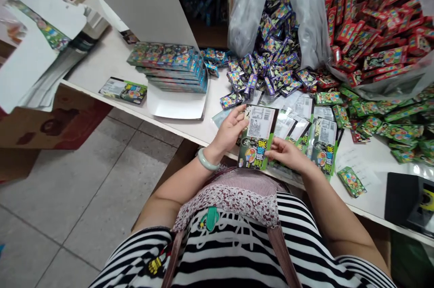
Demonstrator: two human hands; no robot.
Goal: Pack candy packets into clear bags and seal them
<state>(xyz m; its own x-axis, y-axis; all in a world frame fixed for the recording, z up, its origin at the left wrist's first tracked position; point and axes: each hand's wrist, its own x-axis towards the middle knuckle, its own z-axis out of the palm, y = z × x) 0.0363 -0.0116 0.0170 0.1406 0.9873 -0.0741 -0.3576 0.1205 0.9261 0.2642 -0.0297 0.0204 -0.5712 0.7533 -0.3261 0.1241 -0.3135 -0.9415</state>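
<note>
Just past the table's front edge, in front of my apron, I hold a flat black-and-green printed candy packet [256, 141] with a white label and barcode. My left hand [232, 127], with a pale bangle at the wrist, grips its left side, thumb on the face. My right hand [283, 153] pinches its lower right edge. Beside and beneath my right hand lie several similar packets [323, 143], overlapping in clear sleeves. Small purple candy boxes [251, 84] are heaped just beyond the held packet.
Red boxes [379, 25] fill a plastic bag at the back right, with green packets [376, 109] in front. On the left stand a stack of blue display boxes [169, 66] and a single packet [124, 90]. A black box [405, 197] sits at the right edge.
</note>
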